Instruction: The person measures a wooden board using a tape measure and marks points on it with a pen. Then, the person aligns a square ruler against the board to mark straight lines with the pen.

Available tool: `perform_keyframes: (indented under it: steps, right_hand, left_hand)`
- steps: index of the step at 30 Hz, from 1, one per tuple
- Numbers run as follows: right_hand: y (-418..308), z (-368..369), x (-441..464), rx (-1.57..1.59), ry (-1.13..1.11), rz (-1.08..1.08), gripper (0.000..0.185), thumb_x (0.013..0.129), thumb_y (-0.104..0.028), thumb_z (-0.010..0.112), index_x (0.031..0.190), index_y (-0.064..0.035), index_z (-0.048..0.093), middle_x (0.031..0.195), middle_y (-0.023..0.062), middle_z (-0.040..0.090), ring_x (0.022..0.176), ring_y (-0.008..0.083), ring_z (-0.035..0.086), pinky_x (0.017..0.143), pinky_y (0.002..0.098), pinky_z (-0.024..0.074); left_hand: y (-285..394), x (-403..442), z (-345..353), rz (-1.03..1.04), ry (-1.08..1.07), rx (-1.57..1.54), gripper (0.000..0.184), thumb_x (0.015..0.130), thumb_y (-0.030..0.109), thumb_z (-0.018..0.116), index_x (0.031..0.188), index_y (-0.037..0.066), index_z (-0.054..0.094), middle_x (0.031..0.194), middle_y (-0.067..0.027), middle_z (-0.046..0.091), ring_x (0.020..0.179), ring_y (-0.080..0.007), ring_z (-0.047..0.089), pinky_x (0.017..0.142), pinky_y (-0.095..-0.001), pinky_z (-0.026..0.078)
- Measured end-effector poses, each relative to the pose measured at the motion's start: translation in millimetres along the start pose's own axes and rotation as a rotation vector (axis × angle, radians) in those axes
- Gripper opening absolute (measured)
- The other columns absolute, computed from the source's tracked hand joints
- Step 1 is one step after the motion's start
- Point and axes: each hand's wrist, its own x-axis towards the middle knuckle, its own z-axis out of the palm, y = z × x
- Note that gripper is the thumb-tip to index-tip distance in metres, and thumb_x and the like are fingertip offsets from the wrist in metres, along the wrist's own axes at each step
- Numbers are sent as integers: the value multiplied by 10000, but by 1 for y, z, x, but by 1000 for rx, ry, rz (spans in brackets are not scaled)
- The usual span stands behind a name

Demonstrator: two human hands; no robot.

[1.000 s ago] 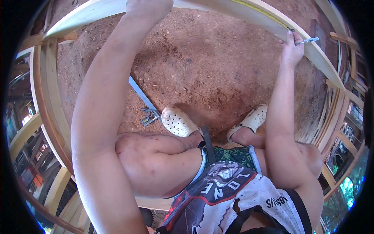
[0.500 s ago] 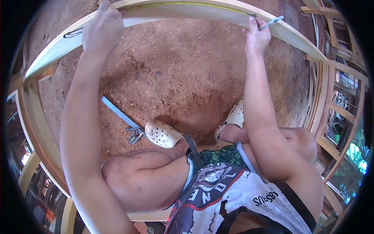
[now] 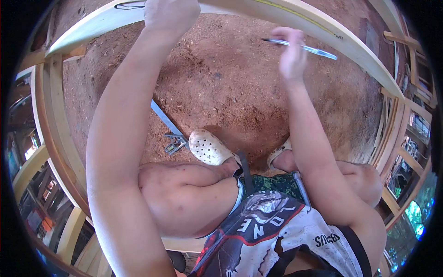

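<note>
A long pale wooden board [image 3: 369,64] stretches across the top of the view. Along it runs the yellow blade of a tape measure [image 3: 304,17], with its hook end lying on the board at the right. My left hand [image 3: 171,18] is closed at the blade's other end, its fingers wrapped round the tape case, which is mostly hidden. A dark cord loop [image 3: 129,6] sticks out beside that hand. Just below the board, my right hand [image 3: 293,55] grips a pen [image 3: 320,52], dark tip pointing left; the hand is slightly blurred and apart from the board.
On the reddish dirt floor [image 3: 240,83] lies a combination square [image 3: 167,117], close to my clog [image 3: 207,147]. Wooden frames stand on both sides, with a timber upright [image 3: 60,111] at the left and stacked boards [image 3: 390,129] at the right.
My right hand has come off the tape's hook end and moved down from the board, turning the pen so its tip points left. The view has shifted; my left hand stays at the tape.
</note>
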Motion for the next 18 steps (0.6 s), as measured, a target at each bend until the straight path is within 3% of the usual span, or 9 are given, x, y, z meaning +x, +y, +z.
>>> perform_keyframes:
  steps: [2, 3, 5, 6, 7, 9, 11, 12, 18]
  right_hand:
    - [-32, 12, 3, -60, -361, 300, 415, 1084, -355, 418, 961, -44, 664, 746, 46, 628, 651, 159, 590, 632, 317, 501]
    - [-35, 27, 7, -61, -361, 303, 415, 1084, -355, 418, 961, -44, 664, 746, 46, 628, 651, 159, 590, 632, 317, 501]
    - [-36, 57, 16, -130, -267, -254, 297, 1044, -329, 537, 1009, -56, 648, 774, 40, 627, 691, 221, 612, 673, 364, 523]
    - [-38, 60, 27, -133, -268, -250, 297, 1044, -329, 537, 1009, -56, 648, 774, 40, 627, 691, 221, 612, 673, 364, 523]
    - [-40, 63, 41, -175, -286, -528, 194, 982, -199, 577, 1044, -34, 659, 788, 64, 630, 670, 222, 610, 643, 352, 513]
    - [-41, 64, 51, -220, -301, -802, 175, 920, -69, 617, 1078, -13, 669, 802, 87, 633, 649, 222, 608, 614, 341, 504]
    - [-40, 61, 51, -321, -378, -584, 153, 876, -33, 622, 1026, -20, 655, 810, 131, 632, 725, 278, 628, 675, 367, 521]
    - [-39, 64, 50, -312, -305, -578, 133, 862, -35, 619, 991, -31, 650, 802, 122, 628, 723, 275, 633, 674, 368, 523]
    - [5, 72, 65, -382, -195, -765, 110, 819, -76, 673, 916, -55, 626, 777, 117, 603, 694, 291, 621, 644, 382, 514]
  left_hand:
    - [2, 0, -4, -1, -35, 8, 180, 844, 105, 572, 753, 15, 698, 1003, -165, 613, 834, -350, 696, 737, -473, 574]
    - [2, 0, -5, 1, -64, 16, 182, 845, 102, 571, 760, 10, 703, 1020, -172, 613, 852, -355, 697, 745, -473, 574]
    - [-2, 1, -1, 29, -39, 10, 184, 847, 102, 569, 765, 10, 705, 1023, -176, 615, 850, -358, 696, 748, -475, 574]
    - [-4, 0, 3, 56, -14, 5, 185, 850, 102, 567, 770, 9, 706, 1026, -180, 618, 848, -360, 696, 751, -478, 574]
    - [-4, 0, 5, 57, -20, 2, 185, 850, 102, 567, 770, 9, 706, 1026, -180, 618, 848, -360, 696, 751, -478, 574]
    - [-3, 2, 3, 57, -22, -9, 188, 849, 101, 565, 778, 9, 713, 1025, -181, 623, 851, -356, 697, 763, -477, 574]
    - [-5, 2, 7, 71, -13, -12, 188, 847, 105, 567, 782, 9, 716, 1022, -179, 625, 855, -353, 698, 767, -472, 574]
    - [-6, 2, 8, 82, 2, -11, 189, 846, 108, 569, 786, 10, 718, 1019, -178, 628, 858, -349, 699, 771, -467, 574]
    - [0, 13, 14, 74, -123, 77, 197, 843, 136, 580, 789, 29, 737, 1035, -168, 631, 868, -350, 703, 778, -469, 569]
